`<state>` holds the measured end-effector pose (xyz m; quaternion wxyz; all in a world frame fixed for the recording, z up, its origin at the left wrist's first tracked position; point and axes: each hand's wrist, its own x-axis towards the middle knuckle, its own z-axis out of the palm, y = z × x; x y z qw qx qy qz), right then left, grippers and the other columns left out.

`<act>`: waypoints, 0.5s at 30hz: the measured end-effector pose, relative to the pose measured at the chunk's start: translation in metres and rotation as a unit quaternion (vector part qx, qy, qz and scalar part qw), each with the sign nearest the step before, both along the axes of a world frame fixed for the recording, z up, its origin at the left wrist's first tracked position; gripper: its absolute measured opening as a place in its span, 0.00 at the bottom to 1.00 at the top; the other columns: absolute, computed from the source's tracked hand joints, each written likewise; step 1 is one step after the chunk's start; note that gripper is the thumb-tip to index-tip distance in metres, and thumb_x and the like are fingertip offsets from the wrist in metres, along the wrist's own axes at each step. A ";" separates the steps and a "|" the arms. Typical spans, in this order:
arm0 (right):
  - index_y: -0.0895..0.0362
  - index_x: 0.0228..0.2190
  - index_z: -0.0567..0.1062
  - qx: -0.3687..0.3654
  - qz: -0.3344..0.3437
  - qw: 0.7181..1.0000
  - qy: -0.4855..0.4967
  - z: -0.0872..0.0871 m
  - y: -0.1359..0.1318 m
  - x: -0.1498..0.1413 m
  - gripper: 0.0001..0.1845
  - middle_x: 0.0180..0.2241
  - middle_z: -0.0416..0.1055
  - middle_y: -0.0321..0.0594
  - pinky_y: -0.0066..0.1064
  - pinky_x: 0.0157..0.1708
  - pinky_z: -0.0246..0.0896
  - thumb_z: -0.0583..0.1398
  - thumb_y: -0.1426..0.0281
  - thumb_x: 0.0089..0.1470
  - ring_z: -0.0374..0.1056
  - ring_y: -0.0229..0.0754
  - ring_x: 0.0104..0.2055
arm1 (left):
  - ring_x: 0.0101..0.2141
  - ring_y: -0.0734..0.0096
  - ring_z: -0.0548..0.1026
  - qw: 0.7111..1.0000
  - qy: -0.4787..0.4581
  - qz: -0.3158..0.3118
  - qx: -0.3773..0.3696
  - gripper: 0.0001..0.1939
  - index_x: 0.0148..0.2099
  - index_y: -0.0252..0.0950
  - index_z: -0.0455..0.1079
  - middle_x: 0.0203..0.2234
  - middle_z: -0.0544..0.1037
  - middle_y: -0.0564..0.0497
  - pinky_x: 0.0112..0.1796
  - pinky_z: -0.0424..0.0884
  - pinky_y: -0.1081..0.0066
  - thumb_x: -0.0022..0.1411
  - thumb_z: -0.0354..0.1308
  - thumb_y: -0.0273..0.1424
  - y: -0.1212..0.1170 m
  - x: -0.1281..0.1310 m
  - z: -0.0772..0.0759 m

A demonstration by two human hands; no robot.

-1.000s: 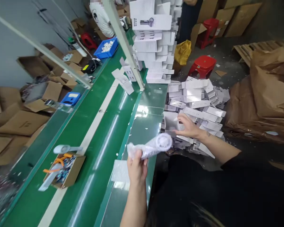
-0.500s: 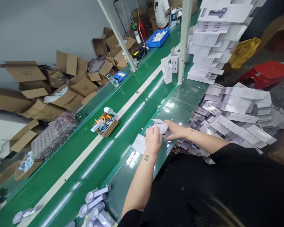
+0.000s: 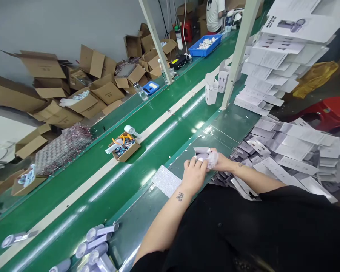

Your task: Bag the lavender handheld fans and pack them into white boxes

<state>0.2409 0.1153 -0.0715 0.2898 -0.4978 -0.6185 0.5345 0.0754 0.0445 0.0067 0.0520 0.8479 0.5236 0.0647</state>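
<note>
My left hand (image 3: 194,172) is closed, fingers curled over a bubble-wrapped handheld fan (image 3: 212,160) at the mouth of a small white box. A flap of the white box (image 3: 201,150) stands up just beyond my fingertips. My right hand (image 3: 223,162) grips the box from the right, its fingers partly hidden behind the clear wrap. How deep the fan sits in the box is hidden. A flat sheet of bubble wrap (image 3: 166,180) lies on the bench left of my left hand. Several unwrapped lilac fans (image 3: 94,241) are heaped at the lower left.
Beyond the bench runs a green conveyor (image 3: 158,132) carrying a small carton of parts (image 3: 127,151) and upright white boxes (image 3: 211,90). A tall stack of white boxes (image 3: 277,64) and a loose pile (image 3: 294,151) stand right. A post (image 3: 239,56) rises nearby; a co-worker (image 3: 214,15) is far back.
My left hand has brought the wrapped fan to the white box, and my right hand has carried that box from the pile over the bench. The view has swung right and back.
</note>
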 end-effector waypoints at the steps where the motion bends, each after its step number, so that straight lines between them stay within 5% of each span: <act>1: 0.55 0.42 0.68 0.024 0.032 0.999 -0.031 0.000 0.005 0.002 0.38 0.39 0.71 0.42 0.36 0.41 0.63 0.71 0.67 0.25 0.69 0.52 0.41 | 0.55 0.49 0.60 1.000 0.007 0.023 -0.005 0.18 0.56 0.38 0.62 0.44 0.72 0.41 0.51 0.55 0.49 0.66 0.45 0.35 0.003 -0.002 -0.008; 4: 0.55 0.44 0.66 0.088 0.127 0.984 -0.092 0.001 0.019 0.006 0.36 0.37 0.71 0.42 0.35 0.38 0.63 0.70 0.64 0.31 0.70 0.50 0.38 | 0.57 0.46 0.57 0.996 0.022 0.078 -0.049 0.16 0.52 0.39 0.68 0.42 0.75 0.43 0.55 0.47 0.42 0.65 0.46 0.33 0.021 -0.002 -0.023; 7: 0.55 0.45 0.64 0.085 0.176 0.977 -0.087 0.005 0.042 0.009 0.37 0.35 0.71 0.39 0.34 0.36 0.64 0.70 0.64 0.31 0.70 0.47 0.36 | 0.58 0.44 0.56 0.993 -0.019 0.105 -0.054 0.16 0.51 0.41 0.69 0.45 0.75 0.45 0.55 0.44 0.40 0.64 0.47 0.33 0.032 0.000 -0.016; 11: 0.57 0.47 0.61 0.141 0.185 0.969 -0.079 0.018 0.116 0.002 0.41 0.40 0.69 0.44 0.37 0.40 0.65 0.70 0.64 0.31 0.69 0.49 0.40 | 0.57 0.50 0.58 0.970 -0.174 0.169 0.002 0.16 0.52 0.43 0.70 0.48 0.73 0.45 0.57 0.48 0.45 0.64 0.49 0.35 0.015 -0.026 -0.005; 13: 0.58 0.47 0.59 0.173 0.167 0.963 -0.119 0.024 0.171 -0.012 0.42 0.43 0.67 0.47 0.41 0.43 0.64 0.70 0.67 0.30 0.68 0.51 0.43 | 0.51 0.56 0.67 0.927 -0.284 0.243 -0.032 0.13 0.45 0.42 0.74 0.42 0.77 0.45 0.55 0.56 0.51 0.63 0.51 0.36 -0.001 -0.054 -0.016; 15: 0.60 0.49 0.57 0.191 0.156 0.958 -0.146 0.026 0.228 -0.031 0.43 0.44 0.66 0.48 0.43 0.45 0.63 0.70 0.71 0.30 0.67 0.52 0.44 | 0.41 0.60 0.73 0.842 -0.395 0.356 -0.091 0.13 0.37 0.39 0.76 0.35 0.78 0.46 0.48 0.64 0.58 0.60 0.53 0.39 -0.023 -0.085 -0.038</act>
